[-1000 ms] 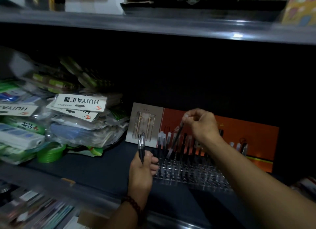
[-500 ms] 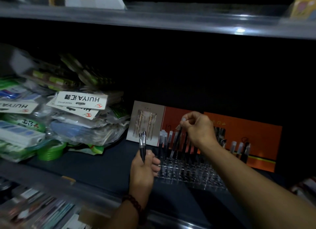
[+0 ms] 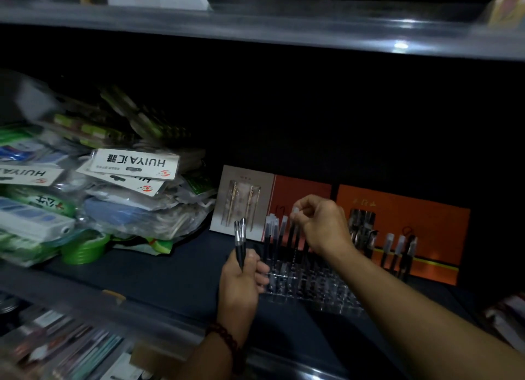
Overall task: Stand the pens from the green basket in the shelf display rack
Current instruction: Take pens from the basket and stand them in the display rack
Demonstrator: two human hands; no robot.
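Pens are what I'm tracking here: two dark ones stick up out of my left hand, whose fingers are curled round their lower barrels, just in front of the clear display rack on the dark shelf. My right hand pinches the pale cap of one more pen between thumb and fingertips, holding it upright over the rack's back-left rows; whether its tip sits in a hole I cannot tell. I judge the job partway done. A cluster of standing pens fills the back left of the rack and a few far-right pens stand against the orange backing card, while the front rows look unfilled. Left to do: seat this one, then the two in my left hand, plus whatever remains in the green basket, which is out of view. As for writing, the white header card on the bagged goods piled to the left reads "HUIYA" with Chinese characters beside it, upside down to me, and a second card repeats HUIYA. The print on the orange card is too dim to read.
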